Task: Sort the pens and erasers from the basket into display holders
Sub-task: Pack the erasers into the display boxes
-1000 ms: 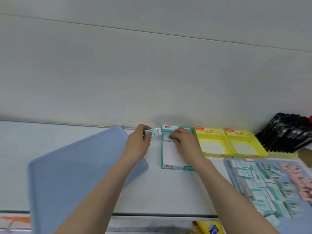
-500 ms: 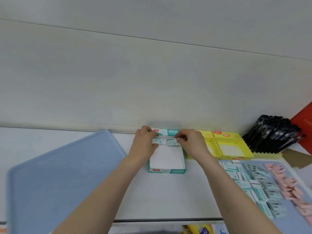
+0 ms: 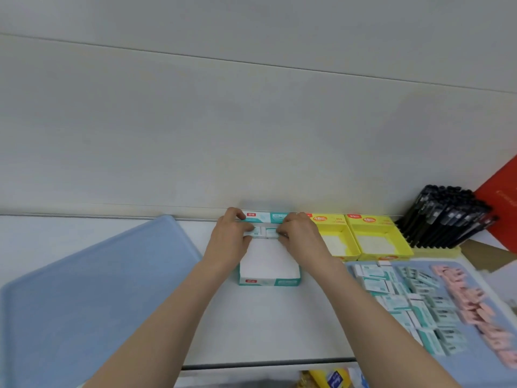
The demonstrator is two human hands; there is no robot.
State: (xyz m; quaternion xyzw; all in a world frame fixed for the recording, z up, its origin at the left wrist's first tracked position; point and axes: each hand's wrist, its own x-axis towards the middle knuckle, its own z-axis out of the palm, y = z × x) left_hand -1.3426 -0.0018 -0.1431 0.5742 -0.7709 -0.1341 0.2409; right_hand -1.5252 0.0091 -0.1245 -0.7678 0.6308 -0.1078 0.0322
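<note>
A teal display box with a white floor sits against the wall. Both hands are at its far end. My left hand pinches a teal-and-white eraser, and my right hand pinches a second eraser beside it, both low inside the box at its back wall. To the right, a blue tray carries several teal erasers and pink erasers. Black pens stand in a holder at the far right.
Two yellow display boxes stand to the right of the teal one. A large blue tray lies upside-down-looking at the left. A red object leans at the far right. The table's front edge runs below my arms.
My left hand brought its eraser from left of the box into the box's back end. Both hands now hold erasers side by side there. The view shifted right.
</note>
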